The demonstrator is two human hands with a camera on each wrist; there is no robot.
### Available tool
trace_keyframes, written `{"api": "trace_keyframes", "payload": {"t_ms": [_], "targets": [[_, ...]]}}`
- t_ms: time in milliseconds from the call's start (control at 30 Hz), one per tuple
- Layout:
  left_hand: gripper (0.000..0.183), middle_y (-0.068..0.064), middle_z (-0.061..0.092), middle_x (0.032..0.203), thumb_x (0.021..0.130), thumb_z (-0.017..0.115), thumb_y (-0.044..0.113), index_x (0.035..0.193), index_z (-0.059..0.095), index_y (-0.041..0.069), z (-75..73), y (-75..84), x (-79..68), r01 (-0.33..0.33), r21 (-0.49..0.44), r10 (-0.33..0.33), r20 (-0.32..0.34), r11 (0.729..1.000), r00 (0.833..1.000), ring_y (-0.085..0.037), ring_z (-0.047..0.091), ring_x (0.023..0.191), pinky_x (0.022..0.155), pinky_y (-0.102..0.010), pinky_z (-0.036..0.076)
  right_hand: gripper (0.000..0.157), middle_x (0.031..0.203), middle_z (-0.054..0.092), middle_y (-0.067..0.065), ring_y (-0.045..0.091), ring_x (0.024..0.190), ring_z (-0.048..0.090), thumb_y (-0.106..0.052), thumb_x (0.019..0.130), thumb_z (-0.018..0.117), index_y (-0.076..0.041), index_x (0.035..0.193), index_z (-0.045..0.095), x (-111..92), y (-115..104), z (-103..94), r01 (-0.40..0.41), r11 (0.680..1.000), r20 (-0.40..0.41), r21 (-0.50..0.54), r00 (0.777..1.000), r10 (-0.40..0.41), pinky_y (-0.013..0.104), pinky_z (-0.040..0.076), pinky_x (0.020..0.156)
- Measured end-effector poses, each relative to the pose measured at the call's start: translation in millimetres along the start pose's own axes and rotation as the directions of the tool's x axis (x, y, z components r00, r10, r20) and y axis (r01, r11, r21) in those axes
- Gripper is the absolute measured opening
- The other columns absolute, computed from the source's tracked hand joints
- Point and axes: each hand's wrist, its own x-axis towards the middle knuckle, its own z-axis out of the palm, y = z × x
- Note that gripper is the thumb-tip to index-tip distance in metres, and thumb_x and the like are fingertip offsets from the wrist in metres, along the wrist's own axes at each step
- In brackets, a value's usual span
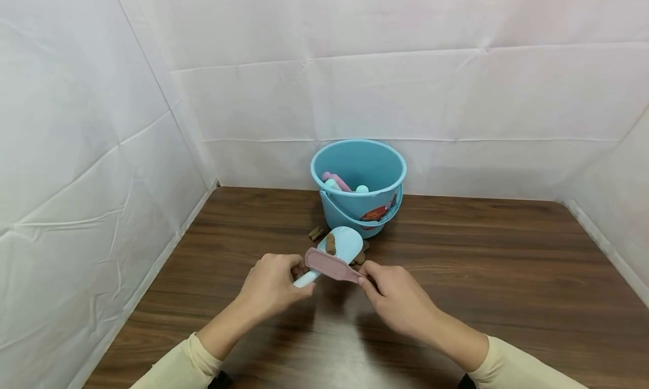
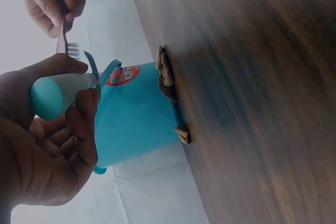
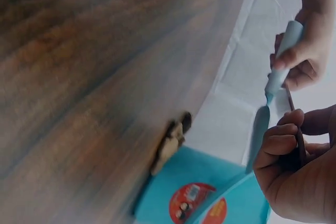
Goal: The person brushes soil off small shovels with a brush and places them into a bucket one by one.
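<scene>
My left hand (image 1: 269, 282) grips the pale handle of a light blue shovel (image 1: 351, 241), its flat blade tilted toward the bucket. On the blade lies a brown chunk (image 1: 330, 244). My right hand (image 1: 398, 296) pinches the handle of a pink brush (image 1: 330, 264), which crosses above the shovel where handle meets blade. In the left wrist view, short bristles (image 2: 74, 51) show under the brush head, close by the blade. Both tools are held above the table.
A blue bucket (image 1: 360, 159) stands near the back wall with pink and mint things (image 1: 341, 183) inside, its handle hanging in front. Brown chunks (image 1: 316, 233) lie on the wooden table (image 1: 487, 254) around its base. White sheeting (image 1: 395, 96) encloses the back and sides.
</scene>
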Motion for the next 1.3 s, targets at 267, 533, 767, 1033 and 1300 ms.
{"api": "trace_keyframes", "payload": {"t_ms": [267,533,767,1033,1300], "targets": [[0.016,0.019,0.061,0.065,0.074,0.085,0.025,0.081,0.071,0.022,-0.6,-1.1,-6.5,0.012,-0.005,-0.012,-0.021,1.000,1.000,-0.001,0.053,0.056,0.053,-0.026,0.045,0.013,0.065,0.049,-0.006,0.006,0.055,0.040,-0.021,0.104,0.059,-0.019,0.092,0.064,8.0,3.2,5.3,-0.120,0.983,0.054,0.137,0.992,0.114,0.024,0.034,0.050],[0.012,0.018,0.062,0.063,0.072,0.082,0.020,0.077,0.071,0.020,0.5,-4.5,-12.3,0.008,0.019,-0.007,-0.033,1.000,0.999,0.000,0.052,0.054,0.053,-0.025,0.045,0.017,0.070,0.056,-0.002,0.012,0.060,0.046,-0.018,0.105,0.056,-0.012,0.093,0.066,13.2,18.1,-6.5,-0.193,0.975,-0.030,0.111,0.980,0.197,0.027,0.039,0.054],[0.012,0.019,0.060,0.062,0.070,0.081,0.020,0.076,0.071,0.022,1.2,-8.7,-14.7,0.014,0.038,-0.012,-0.035,0.999,0.999,0.000,0.051,0.053,0.051,-0.026,0.044,0.021,0.071,0.059,0.004,0.015,0.062,0.051,-0.020,0.106,0.053,-0.011,0.092,0.065,15.8,26.1,-10.5,-0.221,0.952,-0.024,0.213,0.973,0.231,0.029,0.042,0.055],[0.014,0.019,0.063,0.064,0.072,0.085,0.024,0.076,0.072,0.022,-1.2,-6.1,-11.5,-0.018,0.043,0.020,-0.045,0.999,0.999,0.002,0.053,0.056,0.054,-0.025,0.046,0.018,0.063,0.054,-0.002,0.009,0.054,0.047,-0.018,0.104,0.056,-0.015,0.090,0.066,6.7,4.7,11.5,-0.134,0.950,0.071,0.284,0.990,0.118,0.025,0.038,0.048],[0.013,0.019,0.063,0.063,0.072,0.084,0.023,0.076,0.072,0.021,-2.3,-6.1,-16.1,-0.008,0.030,0.010,-0.061,1.000,0.998,0.002,0.053,0.055,0.053,-0.023,0.045,0.014,0.062,0.053,-0.004,0.008,0.052,0.045,-0.018,0.103,0.060,-0.015,0.091,0.068,9.4,3.5,12.5,-0.167,0.966,0.046,0.198,0.986,0.161,0.024,0.036,0.046]]}}
